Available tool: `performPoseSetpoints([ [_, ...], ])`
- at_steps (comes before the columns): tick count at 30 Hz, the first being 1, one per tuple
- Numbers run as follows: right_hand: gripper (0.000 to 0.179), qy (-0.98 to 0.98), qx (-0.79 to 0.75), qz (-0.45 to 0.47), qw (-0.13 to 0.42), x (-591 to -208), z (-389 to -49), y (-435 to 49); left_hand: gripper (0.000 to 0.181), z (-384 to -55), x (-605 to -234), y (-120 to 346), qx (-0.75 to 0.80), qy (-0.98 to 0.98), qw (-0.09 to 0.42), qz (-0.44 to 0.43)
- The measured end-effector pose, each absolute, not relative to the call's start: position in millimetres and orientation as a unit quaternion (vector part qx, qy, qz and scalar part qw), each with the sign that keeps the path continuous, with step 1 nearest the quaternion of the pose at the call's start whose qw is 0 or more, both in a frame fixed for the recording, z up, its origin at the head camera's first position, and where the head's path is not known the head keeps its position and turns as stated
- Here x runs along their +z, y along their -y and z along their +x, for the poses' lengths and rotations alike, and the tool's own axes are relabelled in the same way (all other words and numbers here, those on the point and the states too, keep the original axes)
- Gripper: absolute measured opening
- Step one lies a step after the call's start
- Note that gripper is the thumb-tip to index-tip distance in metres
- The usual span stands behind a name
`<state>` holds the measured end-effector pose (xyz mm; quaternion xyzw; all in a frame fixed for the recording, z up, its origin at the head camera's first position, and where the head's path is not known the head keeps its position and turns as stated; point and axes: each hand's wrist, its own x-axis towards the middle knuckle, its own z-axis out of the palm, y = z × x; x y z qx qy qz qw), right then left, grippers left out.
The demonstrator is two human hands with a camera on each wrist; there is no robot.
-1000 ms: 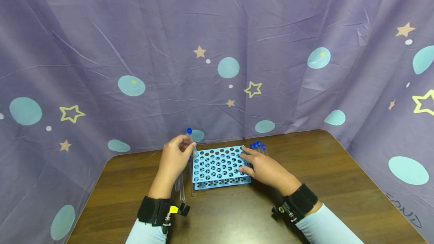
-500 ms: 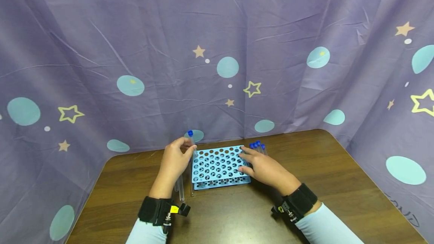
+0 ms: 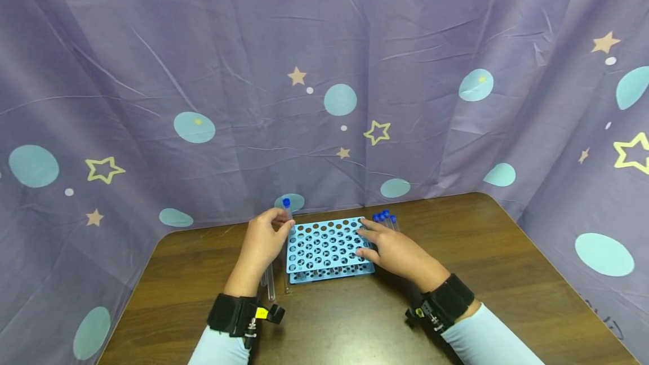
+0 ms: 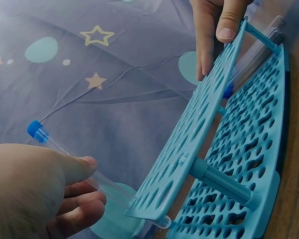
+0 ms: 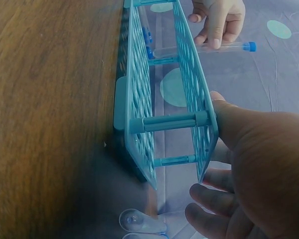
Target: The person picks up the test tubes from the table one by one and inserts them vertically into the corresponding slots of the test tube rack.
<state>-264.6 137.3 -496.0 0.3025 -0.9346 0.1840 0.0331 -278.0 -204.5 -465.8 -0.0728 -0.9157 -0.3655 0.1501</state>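
A clear test tube (image 4: 112, 185) with a blue cap is pinched between the thumb and fingers of my left hand (image 3: 260, 242). In the left wrist view its rounded lower end shows just beneath the top plate of the blue test tube rack (image 3: 328, 248), at the far left corner; the tube leans there. My right hand (image 3: 400, 251) rests on the rack's right end, its fingers spread on the top plate in the head view. From the right wrist, the thumb touches the plate and the other fingers lie loosely by its edge.
Several loose test tubes (image 3: 271, 283) lie on the table left of the rack, partly hidden by my left hand. More blue-capped tubes (image 3: 386, 217) lie behind my right hand. A purple patterned curtain (image 3: 426, 128) hangs behind the wooden table (image 3: 334, 320).
My left hand has lowered the tube slightly and moved it a little right, into the rack's corner, bringing it more upright. My right hand has stayed on the rack.
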Motion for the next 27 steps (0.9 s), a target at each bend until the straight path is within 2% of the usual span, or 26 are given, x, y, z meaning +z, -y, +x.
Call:
performPoseSetpoints([
  [27, 0.061, 0.934, 0.182, 0.305, 0.034, -496.0, -264.5, -138.1, 0.023, -279.6, -471.1, 204.4, -0.349, 0.923, 0.139, -0.076],
])
